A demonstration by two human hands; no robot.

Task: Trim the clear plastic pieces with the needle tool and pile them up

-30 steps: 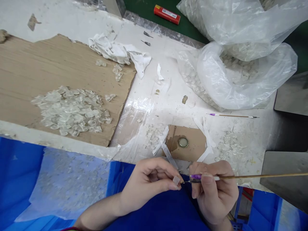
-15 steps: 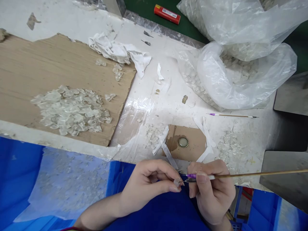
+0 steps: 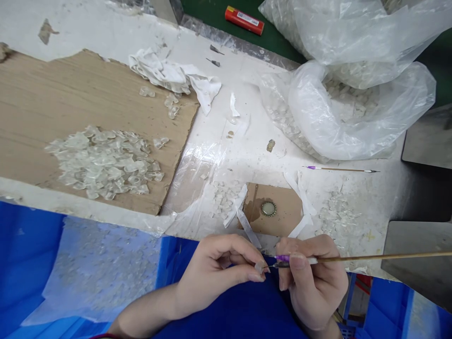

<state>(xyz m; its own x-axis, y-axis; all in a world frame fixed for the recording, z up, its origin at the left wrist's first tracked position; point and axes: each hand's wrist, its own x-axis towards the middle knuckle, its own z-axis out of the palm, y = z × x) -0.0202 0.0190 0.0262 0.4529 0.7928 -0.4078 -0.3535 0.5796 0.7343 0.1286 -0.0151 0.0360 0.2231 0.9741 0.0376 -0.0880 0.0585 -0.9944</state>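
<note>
Between the thumb and forefinger of my left hand (image 3: 224, 266) is a small clear plastic piece (image 3: 260, 267). My right hand (image 3: 312, 278) grips a thin wooden stick (image 3: 374, 257) with a purple fitting, a dark tip and a fine needle at its end. The needle points left and reaches the clear piece; whether it is inside cannot be made out. Just beyond my hands, a bottle cap (image 3: 269, 208) with pale contents lies on a small cardboard piece (image 3: 287, 200). Small translucent pieces (image 3: 226, 197) lie left of that cardboard.
A large cardboard sheet (image 3: 31, 103) carries a heap of clear pieces (image 3: 109, 162). Plastic bags (image 3: 399, 127) of pieces stand at the back right. A second needle-tipped stick (image 3: 346, 169), a white cloth (image 3: 158, 70), a red tube-shaped object (image 3: 244, 20) and blue bins (image 3: 28, 245) surround the work area.
My right hand and the stick have shifted very slightly right, showing a little more needle beside the clear piece. My left hand stays nearly still.
</note>
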